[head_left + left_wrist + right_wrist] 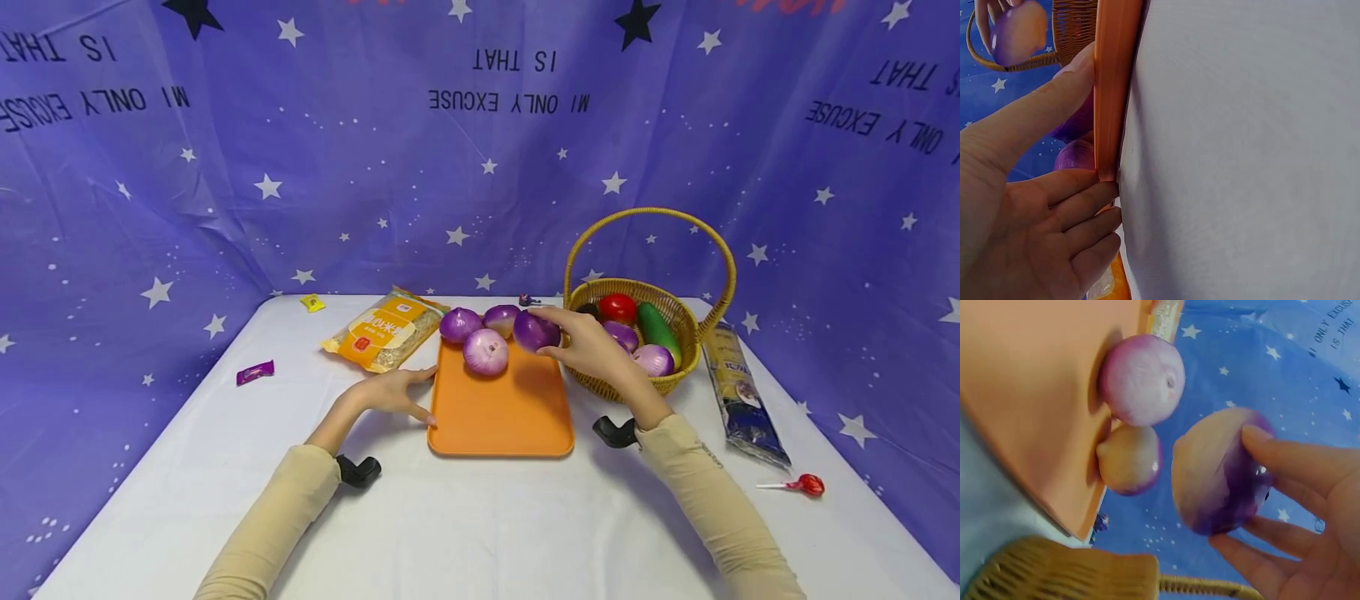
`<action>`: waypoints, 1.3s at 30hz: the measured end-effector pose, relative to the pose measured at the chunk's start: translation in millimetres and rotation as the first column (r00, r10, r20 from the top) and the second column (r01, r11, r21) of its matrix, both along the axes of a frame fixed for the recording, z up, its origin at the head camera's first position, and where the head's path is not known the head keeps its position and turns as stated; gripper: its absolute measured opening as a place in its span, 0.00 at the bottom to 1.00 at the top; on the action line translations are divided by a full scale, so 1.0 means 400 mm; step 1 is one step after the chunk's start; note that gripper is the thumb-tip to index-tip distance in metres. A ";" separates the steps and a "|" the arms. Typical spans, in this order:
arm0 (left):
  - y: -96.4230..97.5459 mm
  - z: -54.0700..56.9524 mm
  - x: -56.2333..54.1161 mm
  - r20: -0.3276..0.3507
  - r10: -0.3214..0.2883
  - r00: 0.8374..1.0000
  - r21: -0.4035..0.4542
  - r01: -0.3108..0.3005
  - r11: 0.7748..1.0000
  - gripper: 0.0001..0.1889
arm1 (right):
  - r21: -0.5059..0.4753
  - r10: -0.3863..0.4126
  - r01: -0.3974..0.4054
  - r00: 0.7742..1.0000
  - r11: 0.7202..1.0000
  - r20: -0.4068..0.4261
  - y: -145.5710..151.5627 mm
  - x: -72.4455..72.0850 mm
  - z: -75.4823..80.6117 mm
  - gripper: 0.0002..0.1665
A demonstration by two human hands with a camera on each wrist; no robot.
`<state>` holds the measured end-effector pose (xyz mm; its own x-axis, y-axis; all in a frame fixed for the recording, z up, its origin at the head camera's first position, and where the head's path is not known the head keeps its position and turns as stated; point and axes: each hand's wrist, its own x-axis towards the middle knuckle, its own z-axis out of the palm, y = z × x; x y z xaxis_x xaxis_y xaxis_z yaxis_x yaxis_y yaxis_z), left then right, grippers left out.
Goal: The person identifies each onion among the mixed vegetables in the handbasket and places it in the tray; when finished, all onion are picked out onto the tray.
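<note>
My right hand (592, 346) grips a purple onion (536, 332) between thumb and fingers, raised over the tray's far right corner. The right wrist view shows that onion (1222, 472) off the surface, pale on one side. On the orange tray (502, 421), toward its far end, sit a pale purple onion (486, 353), a darker onion (460, 325) and a third onion (500, 319). My left hand (390, 392) rests at the tray's left edge, thumb and fingers spread along it. In the left wrist view, its thumb and fingertips touch the tray's side (1113, 94).
Right of the tray, a wicker basket (663, 385) holds a tomato (618, 308), a green vegetable (658, 329) and onions (654, 360). Around them lie a grain bag (386, 329), a dark long packet (746, 400), a red lollipop (810, 485), a purple candy (255, 372) and a yellow candy (312, 302).
</note>
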<state>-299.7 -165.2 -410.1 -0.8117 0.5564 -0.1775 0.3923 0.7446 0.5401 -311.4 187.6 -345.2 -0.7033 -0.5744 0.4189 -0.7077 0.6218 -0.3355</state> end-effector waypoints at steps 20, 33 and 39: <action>-0.002 0.001 0.001 0.010 0.004 1.000 0.011 -0.004 1.000 0.53 | 0.133 -0.146 0.138 0.988 0.981 0.048 -0.083 -0.082 -0.108 0.34; 0.003 0.005 -0.004 -0.002 -0.006 1.000 0.008 0.006 1.000 0.53 | 0.113 -0.171 0.166 0.985 0.980 0.035 -0.061 -0.038 -0.079 0.34; 0.004 -0.002 -0.003 0.002 0.000 1.000 0.005 0.000 1.000 0.53 | 0.071 -0.098 0.096 0.995 0.993 0.024 -0.001 0.005 -0.010 0.31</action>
<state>-300.7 -163.7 -410.8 -0.8113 0.5575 -0.1760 0.3915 0.7417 0.5446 -309.3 187.0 -349.1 -0.7679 -0.5299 0.3600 -0.6339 0.7094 -0.3079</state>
